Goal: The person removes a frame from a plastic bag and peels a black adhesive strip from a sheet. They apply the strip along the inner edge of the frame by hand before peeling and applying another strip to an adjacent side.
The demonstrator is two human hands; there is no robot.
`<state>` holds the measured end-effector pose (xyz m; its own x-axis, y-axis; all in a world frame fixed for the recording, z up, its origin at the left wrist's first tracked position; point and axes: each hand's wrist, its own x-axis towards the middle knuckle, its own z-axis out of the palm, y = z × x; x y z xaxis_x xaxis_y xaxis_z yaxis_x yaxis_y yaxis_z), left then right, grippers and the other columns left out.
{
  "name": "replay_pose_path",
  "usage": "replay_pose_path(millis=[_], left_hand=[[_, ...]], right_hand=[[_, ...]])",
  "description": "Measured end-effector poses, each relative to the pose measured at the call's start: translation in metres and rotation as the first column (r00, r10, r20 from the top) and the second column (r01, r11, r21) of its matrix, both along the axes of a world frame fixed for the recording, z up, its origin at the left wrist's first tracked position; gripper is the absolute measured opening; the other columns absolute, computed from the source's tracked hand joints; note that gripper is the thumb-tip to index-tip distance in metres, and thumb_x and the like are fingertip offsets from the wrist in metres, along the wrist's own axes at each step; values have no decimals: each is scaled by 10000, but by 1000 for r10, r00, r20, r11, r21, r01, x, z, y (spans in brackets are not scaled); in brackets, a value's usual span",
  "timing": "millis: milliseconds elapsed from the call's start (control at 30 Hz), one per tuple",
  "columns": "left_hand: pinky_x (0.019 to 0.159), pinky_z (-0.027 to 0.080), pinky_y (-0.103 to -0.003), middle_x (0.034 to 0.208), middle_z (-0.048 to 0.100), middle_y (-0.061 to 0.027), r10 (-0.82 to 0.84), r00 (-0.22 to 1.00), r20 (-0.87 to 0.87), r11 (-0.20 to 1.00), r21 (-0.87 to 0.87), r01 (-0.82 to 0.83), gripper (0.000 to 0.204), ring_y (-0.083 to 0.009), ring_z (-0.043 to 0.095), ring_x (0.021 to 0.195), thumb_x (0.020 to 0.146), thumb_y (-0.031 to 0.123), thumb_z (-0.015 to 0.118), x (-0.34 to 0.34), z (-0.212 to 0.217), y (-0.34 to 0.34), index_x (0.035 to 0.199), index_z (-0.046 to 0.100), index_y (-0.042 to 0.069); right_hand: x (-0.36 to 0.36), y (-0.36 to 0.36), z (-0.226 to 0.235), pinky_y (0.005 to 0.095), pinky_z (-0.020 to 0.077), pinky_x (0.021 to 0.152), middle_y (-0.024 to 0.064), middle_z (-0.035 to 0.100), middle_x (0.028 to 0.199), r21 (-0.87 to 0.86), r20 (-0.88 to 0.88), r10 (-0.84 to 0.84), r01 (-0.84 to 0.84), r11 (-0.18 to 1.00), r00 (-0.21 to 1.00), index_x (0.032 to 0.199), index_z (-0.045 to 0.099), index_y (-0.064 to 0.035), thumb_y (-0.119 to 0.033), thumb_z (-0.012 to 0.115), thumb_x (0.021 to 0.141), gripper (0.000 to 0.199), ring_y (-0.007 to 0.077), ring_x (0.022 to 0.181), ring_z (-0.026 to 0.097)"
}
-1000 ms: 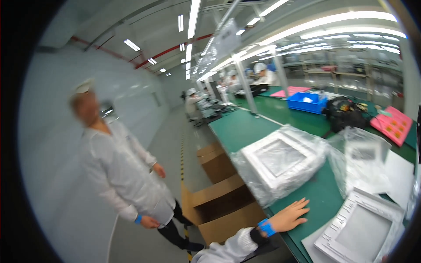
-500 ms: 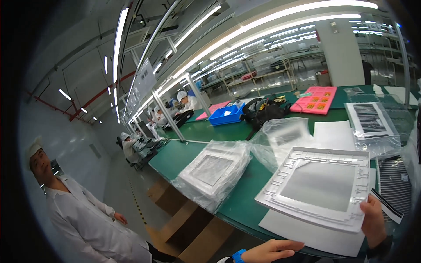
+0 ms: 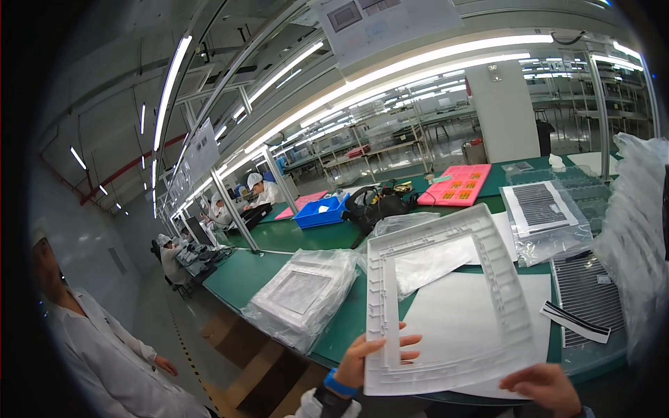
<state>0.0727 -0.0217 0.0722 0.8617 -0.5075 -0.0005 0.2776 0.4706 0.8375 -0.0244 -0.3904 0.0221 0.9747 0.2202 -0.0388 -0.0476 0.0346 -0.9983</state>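
Observation:
I hold a large white plastic frame [image 3: 446, 233] tilted up over the green workbench [image 3: 286, 237]. My left hand [image 3: 366, 359] grips its lower left corner, fingers spread across the front face; a blue band is on that wrist. My right hand [image 3: 543, 386] holds the lower right edge from below. Through the frame's opening I see white paper sheets [image 3: 467, 327] lying on the bench. A stack of similar frames in a clear plastic bag [image 3: 303, 296] lies to the left of my left hand.
Black-striped panels [image 3: 589, 296], some in clear bags [image 3: 540, 212], lie on the right. A pink tray [image 3: 460, 187], a blue bin [image 3: 320, 212] and a black bag [image 3: 376, 205] sit further back. A person in a white coat [image 3: 104, 348] stands at left; cardboard boxes [image 3: 244, 348] are below the bench.
My view swung right toward the bench. Both hands have lifted the white frame off the paper and tilted it up; the left hand moved from the bench edge onto the frame.

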Motion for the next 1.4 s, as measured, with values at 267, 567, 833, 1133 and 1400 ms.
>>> replay_pose_path(millis=[267, 567, 833, 1133, 1400], left_hand=[[669, 650, -392, 1173, 558, -398, -469, 853, -228, 880, -40, 473, 634, -358, 722, 876, 997, 299, 466, 54, 9, 36, 1418, 241, -118], [1115, 370, -383, 1437, 501, -157, -299, 904, 307, 821, 565, 80, 495, -261, 474, 1328, 1060, 359, 411, 85, -80, 39, 1457, 434, 66], [1054, 402, -425, 1417, 428, -274, -364, 540, 758, 414, 652, -636, 731, -443, 458, 1280, 809, 126, 727, -32, -112, 4, 1422, 353, -13], [1063, 361, -464, 1367, 422, -237, -115, 799, 590, 429, 755, -496, 840, -431, 404, 1291, 719, 162, 828, -26, -96, 6, 1404, 368, 4], [1156, 211, -521, 1509, 387, -189, -254, 732, 632, 370, 763, -530, 978, -379, 329, 1416, 703, 243, 857, -21, -97, 6, 1496, 323, 35]], right_hand=[[35, -20, 3, 565, 563, 862, 308, 605, 1188, 571, -146, -100, 166, 804, 984, 1372, 422, 59, -492, 493, 991, 674, 458, 1069, 639], [-3, -17, -29, 551, 582, 821, 223, 673, 1053, 701, -267, -287, 390, 597, 920, 1233, 563, 59, -198, 580, 896, 424, 402, 942, 691], [5, 81, -39, 463, 528, 957, 158, 655, 1174, 708, -314, -463, 530, 467, 829, 1342, 517, 1, -118, 565, 955, 408, 280, 1028, 654], [-43, -9, -20, 536, 509, 977, 339, 628, 1103, 379, -595, 147, 115, 918, 790, 1230, 541, 117, -127, 545, 975, 352, 396, 1107, 641], [-14, 20, -33, 378, 347, 1112, 228, 586, 1307, -482, 281, -588, 641, 597, 759, 1366, 477, 58, 24, 622, 794, 591, 314, 1245, 556]])
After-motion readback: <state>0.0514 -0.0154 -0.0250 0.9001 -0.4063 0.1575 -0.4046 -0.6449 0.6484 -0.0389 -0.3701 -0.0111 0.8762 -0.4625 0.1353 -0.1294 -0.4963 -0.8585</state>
